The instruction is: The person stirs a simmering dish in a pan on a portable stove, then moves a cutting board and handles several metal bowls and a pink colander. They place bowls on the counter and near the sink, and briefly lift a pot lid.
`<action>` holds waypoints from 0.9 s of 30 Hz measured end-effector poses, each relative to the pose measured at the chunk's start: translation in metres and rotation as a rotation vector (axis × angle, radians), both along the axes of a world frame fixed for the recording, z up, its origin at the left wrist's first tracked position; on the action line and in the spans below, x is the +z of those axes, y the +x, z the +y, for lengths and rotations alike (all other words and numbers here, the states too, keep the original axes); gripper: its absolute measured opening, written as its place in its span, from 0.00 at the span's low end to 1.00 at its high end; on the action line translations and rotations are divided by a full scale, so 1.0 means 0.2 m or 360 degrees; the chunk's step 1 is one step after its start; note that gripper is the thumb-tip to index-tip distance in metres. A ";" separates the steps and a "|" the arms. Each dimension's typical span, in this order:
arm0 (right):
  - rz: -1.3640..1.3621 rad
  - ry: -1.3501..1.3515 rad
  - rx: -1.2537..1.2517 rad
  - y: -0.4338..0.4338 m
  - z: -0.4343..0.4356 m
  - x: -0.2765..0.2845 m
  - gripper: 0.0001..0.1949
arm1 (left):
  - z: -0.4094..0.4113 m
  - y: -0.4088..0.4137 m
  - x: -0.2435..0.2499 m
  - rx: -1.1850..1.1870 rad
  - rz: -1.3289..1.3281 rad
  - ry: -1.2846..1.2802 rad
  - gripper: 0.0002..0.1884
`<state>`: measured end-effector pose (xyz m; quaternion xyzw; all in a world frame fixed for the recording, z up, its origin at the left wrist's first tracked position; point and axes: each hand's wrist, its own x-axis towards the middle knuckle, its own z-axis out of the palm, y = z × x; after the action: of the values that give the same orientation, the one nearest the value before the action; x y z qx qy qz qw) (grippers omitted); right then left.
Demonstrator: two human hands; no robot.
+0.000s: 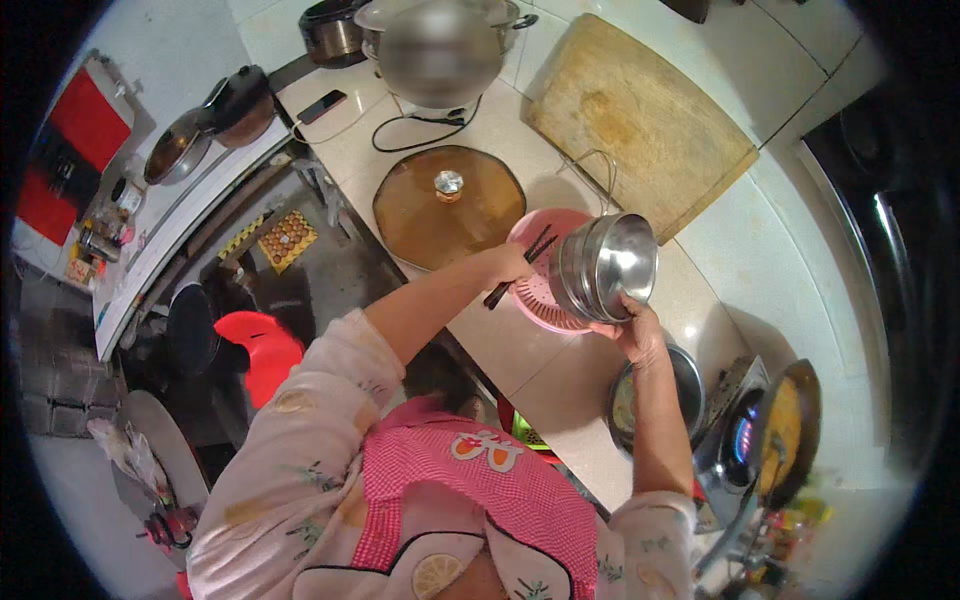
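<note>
My left hand [514,264] grips a small bunch of dark chopsticks [541,241] over the left rim of a pink plastic colander [532,304]. In my right hand [637,331] is a stack of shiny stainless steel bowls [626,259], tipped on its side, with the thumb on the rim of the front one. The stack hangs above the colander and hides its right part. Left of the colander lies an octagonal brown glass lid [442,221] with a clear knob. Beneath my right forearm stands a metal pot [694,375], partly covered by the arm.
A wooden cutting board [630,120] leans against the tiled wall behind a wire rack [611,169]. To the right, a gas burner [742,435] shows a blue flame beside a tilted wok [806,405] with yellow contents. A large steamer pot [439,52], power cord [420,142] and phone [322,107] occupy the far counter.
</note>
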<state>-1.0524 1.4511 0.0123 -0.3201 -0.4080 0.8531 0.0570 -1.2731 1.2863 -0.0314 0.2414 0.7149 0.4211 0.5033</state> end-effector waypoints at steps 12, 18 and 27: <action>-0.0439 0.0652 0.0375 -0.20 0.00 0.00 0.34 | 0.18 -0.22 -0.08 0.0092 0.0412 0.0113 0.17; -0.0490 0.1171 0.0283 -0.23 0.02 -0.17 0.38 | 0.07 -0.18 0.04 -0.0177 0.0776 0.0451 0.14; -0.0421 0.1430 -0.0008 -0.24 -0.15 -0.25 0.39 | 0.04 -0.23 -0.05 -0.0214 0.0808 0.0699 0.14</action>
<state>-1.0999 1.4213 -0.0376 -0.3705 -0.7401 0.5436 0.1395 -1.3200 1.2936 -0.0408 0.4878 0.6920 0.4573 0.2720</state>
